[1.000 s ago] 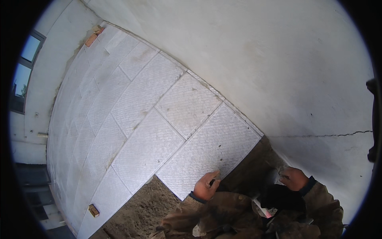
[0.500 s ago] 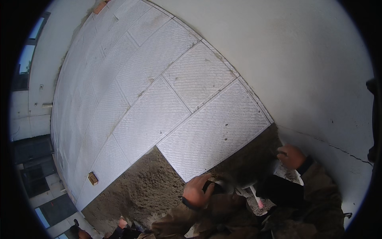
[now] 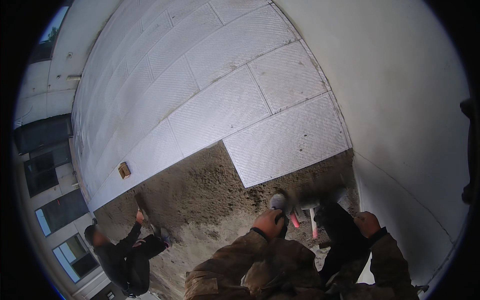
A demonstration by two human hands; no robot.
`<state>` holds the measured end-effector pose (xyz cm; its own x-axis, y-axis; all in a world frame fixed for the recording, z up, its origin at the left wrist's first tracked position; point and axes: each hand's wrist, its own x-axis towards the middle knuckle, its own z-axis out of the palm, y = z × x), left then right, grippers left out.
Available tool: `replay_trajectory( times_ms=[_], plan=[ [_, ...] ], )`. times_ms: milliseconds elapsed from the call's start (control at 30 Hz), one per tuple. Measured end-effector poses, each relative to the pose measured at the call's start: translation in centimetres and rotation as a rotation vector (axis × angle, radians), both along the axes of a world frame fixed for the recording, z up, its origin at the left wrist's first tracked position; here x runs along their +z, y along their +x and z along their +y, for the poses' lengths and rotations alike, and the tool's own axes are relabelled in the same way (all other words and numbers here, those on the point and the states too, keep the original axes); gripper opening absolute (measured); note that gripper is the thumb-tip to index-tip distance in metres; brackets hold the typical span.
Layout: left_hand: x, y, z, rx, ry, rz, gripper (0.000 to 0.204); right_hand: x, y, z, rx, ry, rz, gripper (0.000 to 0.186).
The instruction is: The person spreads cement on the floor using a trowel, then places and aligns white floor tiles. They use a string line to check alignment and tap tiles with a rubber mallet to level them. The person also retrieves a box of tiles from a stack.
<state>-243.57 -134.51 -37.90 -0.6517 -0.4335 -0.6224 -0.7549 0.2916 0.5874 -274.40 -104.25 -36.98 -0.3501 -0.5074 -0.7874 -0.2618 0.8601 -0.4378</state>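
"Nearest first: hands?"

"Left hand (image 3: 269,223) over the dark-clothed left knee, fingers bent close together. Right hand (image 3: 367,224) beside the black trouser leg (image 3: 345,232), fingers curled in. Can't tell whether pinching anything in either."

"Just past them?"

"On the damp brown sand bed (image 3: 200,185), between the knees: a white stick-like handle with a red end (image 3: 312,216) and a short red handle (image 3: 294,220), both short of the near edge of a pale grey, ribbed, rectangular stone slab (image 3: 287,142)."

"In the way?"

"A grey rounded shoe toe (image 3: 278,201), between left hand and slab edge. A pale plastered wall (image 3: 410,100), close along the slab's right edge."

"Farther?"

"Left, on the sand: a dark-clothed, crouching co-worker (image 3: 120,257), hand at a flat dark board (image 3: 141,204). Near the paving's left front corner: a small brown box (image 3: 124,170). Beyond: dark-framed windows (image 3: 75,257)."
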Motion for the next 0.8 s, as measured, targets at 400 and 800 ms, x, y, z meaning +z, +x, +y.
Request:
replay_trajectory(
  times_ms=[400,800],
  plan=[
    [5.4,13.4,16.3,0.281,0.14,-0.48,0.081,12.4,4.9,11.3,0.26,-0.068,-0.083,0.016],
    [11.7,28.9,27.8,0.258,0.172,-0.256,0.042,21.9,0.0,4.7,-0.147,-0.042,-0.142,0.028]
  ],
)
